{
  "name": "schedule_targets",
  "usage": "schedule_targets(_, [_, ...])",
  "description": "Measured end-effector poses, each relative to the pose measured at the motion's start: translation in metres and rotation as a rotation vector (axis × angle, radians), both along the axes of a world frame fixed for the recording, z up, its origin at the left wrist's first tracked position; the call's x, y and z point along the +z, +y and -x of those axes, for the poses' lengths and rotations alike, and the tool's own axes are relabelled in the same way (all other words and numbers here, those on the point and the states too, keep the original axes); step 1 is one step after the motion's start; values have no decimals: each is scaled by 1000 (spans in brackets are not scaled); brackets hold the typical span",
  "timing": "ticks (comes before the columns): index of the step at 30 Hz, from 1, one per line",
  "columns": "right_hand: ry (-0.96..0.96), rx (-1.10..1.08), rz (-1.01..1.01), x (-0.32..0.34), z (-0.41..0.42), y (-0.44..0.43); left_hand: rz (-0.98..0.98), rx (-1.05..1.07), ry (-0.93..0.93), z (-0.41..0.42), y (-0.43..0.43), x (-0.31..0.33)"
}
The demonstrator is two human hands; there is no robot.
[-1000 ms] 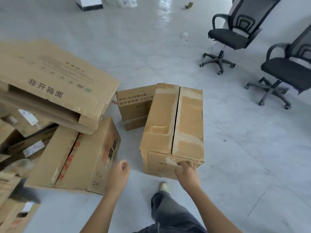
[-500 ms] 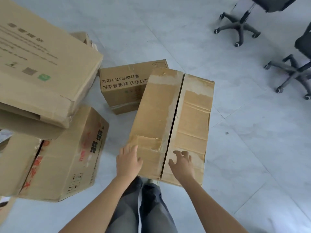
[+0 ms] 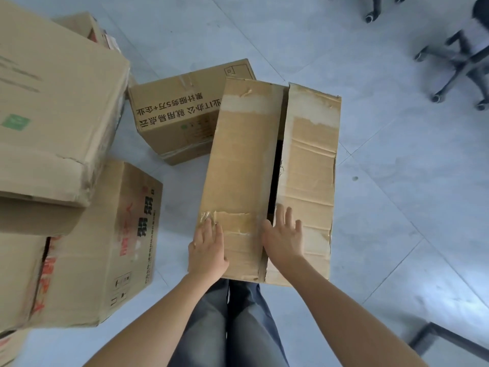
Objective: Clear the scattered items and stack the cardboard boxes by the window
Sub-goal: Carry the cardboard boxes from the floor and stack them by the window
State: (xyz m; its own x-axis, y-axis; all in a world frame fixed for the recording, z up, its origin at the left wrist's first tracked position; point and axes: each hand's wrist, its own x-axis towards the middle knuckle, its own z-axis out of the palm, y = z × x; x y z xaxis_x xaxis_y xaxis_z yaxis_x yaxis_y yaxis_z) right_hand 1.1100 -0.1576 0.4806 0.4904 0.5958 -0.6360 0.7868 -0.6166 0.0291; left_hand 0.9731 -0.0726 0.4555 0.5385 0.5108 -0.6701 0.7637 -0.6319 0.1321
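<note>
A pale grey tiled floor point(image 3: 397, 160) with thin joint lines carries a small dark speck point(image 3: 355, 178). A black office chair base point(image 3: 455, 59) with castors stands top right; another castor point(image 3: 370, 16) shows at the top edge. A dark metal frame point(image 3: 447, 340) cuts the bottom right corner.

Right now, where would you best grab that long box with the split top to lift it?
Take the long box low on its two long sides, probably, one hand from left and right: it is narrowest there. Its top flaps stand apart with a dark gap, so they would likely give.
</note>
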Motion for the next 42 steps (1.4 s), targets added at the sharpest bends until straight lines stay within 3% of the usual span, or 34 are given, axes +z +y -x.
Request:
schedule_targets(2, [-33, -93, -70, 10, 1, -2, 20, -8, 13, -2, 2, 4])
schedule_targets(7, [-43, -562, -242, 40, -1, -28, 70, 53, 40, -9, 3, 11])
schedule_targets(13, [-55, -784, -390, 52, -17, -70, 80, 247, 24, -38, -16, 31])
schedule_targets(20, [85, -913, -454, 58, -30, -93, -17, 180, 8, -79, -65, 28])
schedule_targets(27, [118, -919, -518, 56, -25, -105, -70, 368, 76, -70, -72, 27])
schedule_targets(32, [133, -804, -445, 61, -25, -102, -153, 467, -82, -65, -65, 59])
schedule_targets(38, [79, -548, -302, 65, -32, -93, -187, 816, -418, -18, -29, 90])
schedule_targets(42, [43, -430, -285, 67, -35, -90, -228, 797, -448, 7, -18, 102])
